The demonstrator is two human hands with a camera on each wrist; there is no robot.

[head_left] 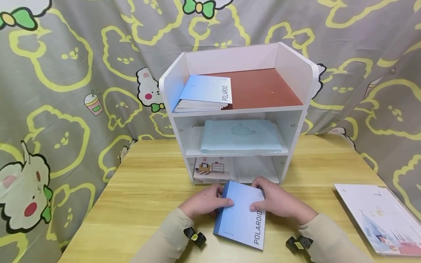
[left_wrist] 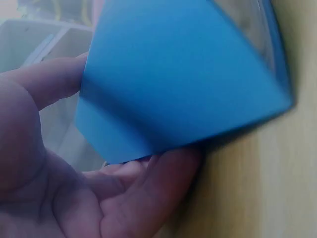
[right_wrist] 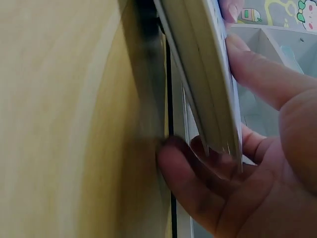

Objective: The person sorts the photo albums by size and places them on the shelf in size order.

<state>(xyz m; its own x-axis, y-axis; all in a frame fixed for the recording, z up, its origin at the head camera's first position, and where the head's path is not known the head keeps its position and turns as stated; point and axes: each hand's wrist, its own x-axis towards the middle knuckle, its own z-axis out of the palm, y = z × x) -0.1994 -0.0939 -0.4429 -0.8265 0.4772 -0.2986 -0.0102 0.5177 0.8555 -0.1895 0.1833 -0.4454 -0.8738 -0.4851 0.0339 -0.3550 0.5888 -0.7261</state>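
A blue photo album lettered POLAROID is held between both hands in front of a small white shelf unit. My left hand grips its spine side, thumb on the cover and fingers beneath. From the other side my right hand holds the page edge, thumb on the cover. In the left wrist view the blue spine lies between thumb and fingers. The right wrist view shows the album's thick page edges tilted above the wood, with fingers curled under them.
Another POLAROID album lies on the shelf's brown top, at left. A pale blue whale-print book fills the middle shelf; an illustrated book lies on the bottom one. Right of my arm, a white picture book rests on the wooden table.
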